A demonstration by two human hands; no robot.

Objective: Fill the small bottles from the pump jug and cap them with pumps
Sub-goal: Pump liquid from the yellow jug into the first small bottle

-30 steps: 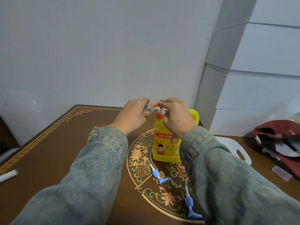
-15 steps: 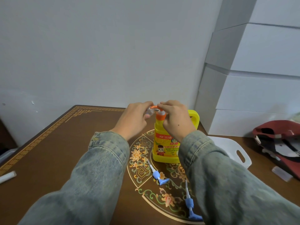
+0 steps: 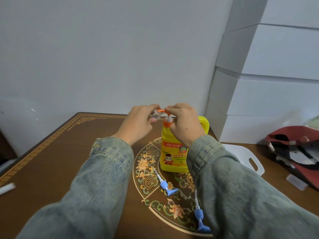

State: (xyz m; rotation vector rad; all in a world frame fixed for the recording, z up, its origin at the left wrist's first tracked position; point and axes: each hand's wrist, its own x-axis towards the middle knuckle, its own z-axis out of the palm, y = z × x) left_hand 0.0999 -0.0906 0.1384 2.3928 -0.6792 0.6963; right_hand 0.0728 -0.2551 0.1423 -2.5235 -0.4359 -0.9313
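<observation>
The left hand (image 3: 139,122) pinches a small clear bottle (image 3: 156,115) at the orange spout (image 3: 161,110) of the yellow pump jug (image 3: 174,152). The right hand (image 3: 184,122) curls its fingers over the pump head. Two blue-collared pumps (image 3: 166,186) (image 3: 199,214) lie on the glossy ornamented table (image 3: 51,161). At right sit a white tray (image 3: 248,161) and a red cap (image 3: 293,145).

Pump jug (image 3: 174,152) stands mid-tabletop (image 3: 51,169). Two loose pumps (image 3: 164,184) (image 3: 199,214) lie before it. Tray (image 3: 245,157) right of jug; cap (image 3: 293,149) farther right. Boxes (image 3: 267,100) stacked behind. Left hand (image 3: 139,123) holds what seems a small bottle (image 3: 155,115) at the spout.
</observation>
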